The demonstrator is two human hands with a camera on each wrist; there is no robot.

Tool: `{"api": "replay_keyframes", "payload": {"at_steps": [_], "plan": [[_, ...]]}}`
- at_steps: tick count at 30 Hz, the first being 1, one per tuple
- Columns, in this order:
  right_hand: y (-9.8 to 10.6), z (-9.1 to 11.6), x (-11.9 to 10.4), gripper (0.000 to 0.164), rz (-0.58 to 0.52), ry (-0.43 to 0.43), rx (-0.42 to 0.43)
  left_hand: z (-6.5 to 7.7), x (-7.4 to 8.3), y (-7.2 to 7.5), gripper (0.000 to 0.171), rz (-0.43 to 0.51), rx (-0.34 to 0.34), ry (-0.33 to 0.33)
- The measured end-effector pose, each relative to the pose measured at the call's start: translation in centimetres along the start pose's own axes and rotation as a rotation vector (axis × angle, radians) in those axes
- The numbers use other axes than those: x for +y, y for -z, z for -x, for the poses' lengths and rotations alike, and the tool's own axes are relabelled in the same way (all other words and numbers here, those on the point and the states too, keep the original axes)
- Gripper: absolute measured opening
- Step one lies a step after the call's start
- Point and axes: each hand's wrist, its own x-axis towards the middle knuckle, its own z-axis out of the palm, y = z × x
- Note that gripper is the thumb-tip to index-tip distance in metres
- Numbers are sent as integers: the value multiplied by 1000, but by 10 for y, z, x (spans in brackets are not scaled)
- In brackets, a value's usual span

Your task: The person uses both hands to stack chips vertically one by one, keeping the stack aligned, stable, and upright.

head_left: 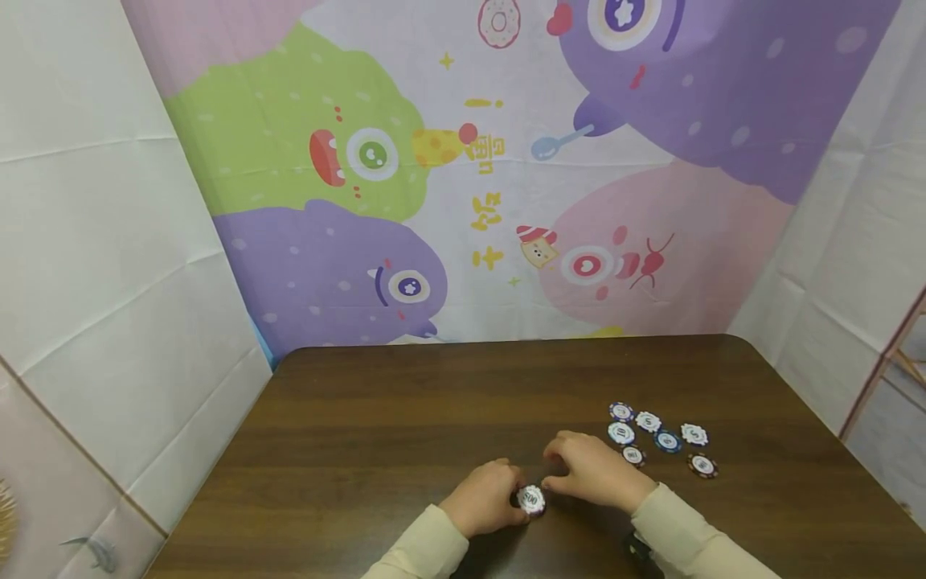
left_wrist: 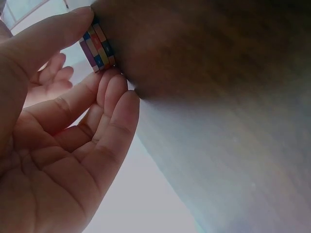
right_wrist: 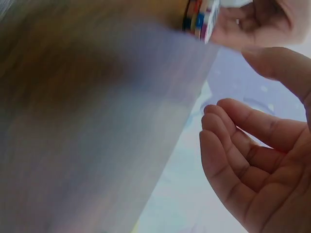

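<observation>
A short stack of poker chips (head_left: 531, 500) stands on the brown table, its white top chip marked 500. My left hand (head_left: 486, 497) holds the stack between thumb and fingers at its left side. In the left wrist view, the stack's edge (left_wrist: 98, 46) shows blue, red, yellow and purple blocks between the thumb and fingertips. Just right of the stack is my right hand (head_left: 589, 470), its thumb and fingers apart and loosely curved with nothing between them. The right wrist view also shows the gap between this right hand (right_wrist: 262, 145) and the stack.
Several loose poker chips (head_left: 667, 441) lie flat beyond and to the right of my right hand, one brown-edged chip (head_left: 702, 465) a little apart. The table (head_left: 347, 418) ends at a cartoon-printed cloth (head_left: 499, 201) at the back. White panels (head_left: 130, 201) flank both sides.
</observation>
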Motion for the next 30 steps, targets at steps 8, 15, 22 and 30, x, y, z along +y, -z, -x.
{"api": "replay_keyframes", "payload": {"at_steps": [8,15,22,30], "plan": [[17,12,21,34,74,-151,113,0,1,0,20,-34,4,11],[28,24,43,34,150,-198,169,0,1,0,22,-33,7,16],[37,33,58,35,115,-276,123,1,2,2,23,-24,0,21],[39,39,69,28,150,-305,82,1,1,2,25,-21,2,19]]}}
